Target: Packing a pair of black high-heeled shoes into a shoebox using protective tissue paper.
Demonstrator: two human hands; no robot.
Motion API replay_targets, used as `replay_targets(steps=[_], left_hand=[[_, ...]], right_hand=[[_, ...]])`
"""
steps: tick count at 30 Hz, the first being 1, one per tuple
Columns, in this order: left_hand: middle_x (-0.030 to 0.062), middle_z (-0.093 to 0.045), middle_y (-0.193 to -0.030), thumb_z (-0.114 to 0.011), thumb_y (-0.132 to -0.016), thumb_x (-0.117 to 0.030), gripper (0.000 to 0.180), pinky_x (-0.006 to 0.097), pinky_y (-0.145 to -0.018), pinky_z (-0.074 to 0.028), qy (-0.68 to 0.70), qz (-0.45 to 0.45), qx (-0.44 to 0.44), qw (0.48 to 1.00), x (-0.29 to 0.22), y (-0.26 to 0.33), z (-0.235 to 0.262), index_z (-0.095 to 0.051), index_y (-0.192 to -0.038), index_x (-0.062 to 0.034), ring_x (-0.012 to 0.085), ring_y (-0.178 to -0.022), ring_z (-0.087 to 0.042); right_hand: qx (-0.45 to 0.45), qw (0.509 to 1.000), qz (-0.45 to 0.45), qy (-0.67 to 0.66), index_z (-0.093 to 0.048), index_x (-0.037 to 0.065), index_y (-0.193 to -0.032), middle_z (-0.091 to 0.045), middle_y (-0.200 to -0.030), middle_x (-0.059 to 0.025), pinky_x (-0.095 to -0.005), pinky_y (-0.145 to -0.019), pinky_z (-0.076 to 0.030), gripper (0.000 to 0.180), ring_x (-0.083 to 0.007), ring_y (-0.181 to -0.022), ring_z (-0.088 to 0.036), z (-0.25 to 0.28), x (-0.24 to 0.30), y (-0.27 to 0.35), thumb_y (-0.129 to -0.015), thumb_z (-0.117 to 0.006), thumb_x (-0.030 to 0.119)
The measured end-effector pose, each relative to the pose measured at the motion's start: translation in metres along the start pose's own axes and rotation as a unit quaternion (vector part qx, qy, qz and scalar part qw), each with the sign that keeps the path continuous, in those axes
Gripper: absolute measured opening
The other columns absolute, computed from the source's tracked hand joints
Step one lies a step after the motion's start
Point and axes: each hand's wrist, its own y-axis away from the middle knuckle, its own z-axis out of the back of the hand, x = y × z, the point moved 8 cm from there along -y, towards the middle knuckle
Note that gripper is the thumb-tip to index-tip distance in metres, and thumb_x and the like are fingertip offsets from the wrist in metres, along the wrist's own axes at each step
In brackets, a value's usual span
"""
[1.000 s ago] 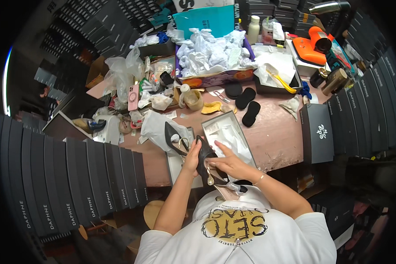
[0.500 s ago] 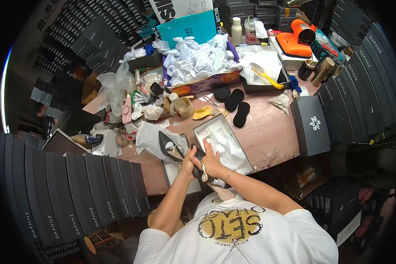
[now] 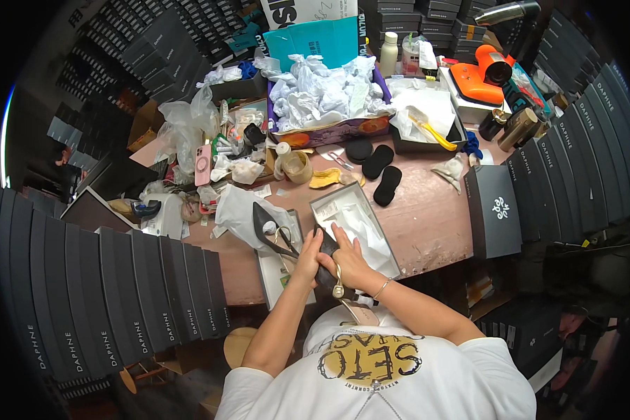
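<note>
Between my two palms I hold a dark pointed shoe [image 3: 326,244], its toe aimed away from me and its beige insole toward my shirt. A gold ornament with a pearl [image 3: 339,285] shows on it below my right hand. My left hand [image 3: 307,259] presses along the shoe's left side, fingers together. From the right, my right hand [image 3: 348,264] lies against it, fingers stretched and thumb crossing toward my left hand. A matching black shoe [image 3: 262,222] rests on white wrapping [image 3: 232,213] just beyond my left hand. Beyond my right hand lies an open grey box [image 3: 320,207] with white tissue.
Stacked dark shoe boxes [image 3: 147,294] line the left, more [image 3: 574,168] the right. A purple carton [image 3: 315,136] of crumpled paper stands at the back. Black pads [image 3: 386,185], a yellow-handled brush [image 3: 437,136], a pink phone [image 3: 203,166] and a jar [image 3: 297,168] lie about the table.
The view has shifted slightly. My right hand and the pearl ornament have moved a little right and toward me. Both hands stay on the shoe.
</note>
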Motion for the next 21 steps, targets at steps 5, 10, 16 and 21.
replay_targets(steps=[5, 10, 16, 21], left_hand=[[0.0014, -0.059, -0.104, -0.044, -0.1, -0.038, 0.034, 0.028, -0.08, -0.05, -0.014, 0.024, 0.014, 1.0, 0.004, -0.005, 0.008, -0.051, -0.12, -0.0115, 0.0118, -0.092, -0.059], [0.0037, -0.06, -0.104, -0.041, -0.101, -0.035, 0.034, 0.03, -0.082, -0.052, -0.002, 0.022, 0.053, 0.998, -0.004, -0.002, -0.013, -0.048, -0.124, -0.0109, 0.0142, -0.094, -0.062], [0.0129, -0.061, -0.1, -0.041, -0.101, -0.036, 0.038, 0.035, -0.078, -0.055, 0.035, -0.001, 0.06, 0.998, -0.016, -0.002, -0.011, -0.043, -0.126, -0.0075, 0.0229, -0.092, -0.064], [0.0144, -0.061, -0.099, -0.042, -0.1, -0.034, 0.036, 0.037, -0.078, -0.056, 0.03, 0.01, 0.093, 0.995, -0.009, -0.011, -0.02, -0.042, -0.125, -0.0082, 0.0257, -0.093, -0.065]], right_hand=[[0.021, 0.994, 0.095, 0.047, -0.059, -0.014, -0.111, -0.001, -0.154, -0.0263, -0.0624, -0.109, -0.012, 0.079, -0.0461, -0.142, 0.0, 0.0, 0.009, -0.005, -0.091, -0.042, 0.061], [0.064, 0.966, 0.216, 0.126, -0.06, -0.01, -0.107, -0.009, -0.153, -0.026, -0.0623, -0.107, -0.019, 0.064, -0.0494, -0.139, -0.01, 0.03, 0.035, 0.015, -0.09, -0.051, 0.051], [0.037, 0.972, 0.194, -0.124, -0.056, 0.003, -0.121, -0.031, -0.148, -0.0206, -0.052, -0.112, -0.017, 0.037, -0.0388, -0.14, -0.023, 0.044, 0.026, 0.072, -0.092, -0.05, 0.025], [0.129, 0.973, 0.16, -0.105, -0.044, 0.003, -0.135, -0.038, -0.146, -0.0166, -0.0512, -0.114, -0.015, 0.048, -0.0318, -0.14, -0.028, 0.059, 0.038, 0.071, -0.094, -0.043, 0.029]])
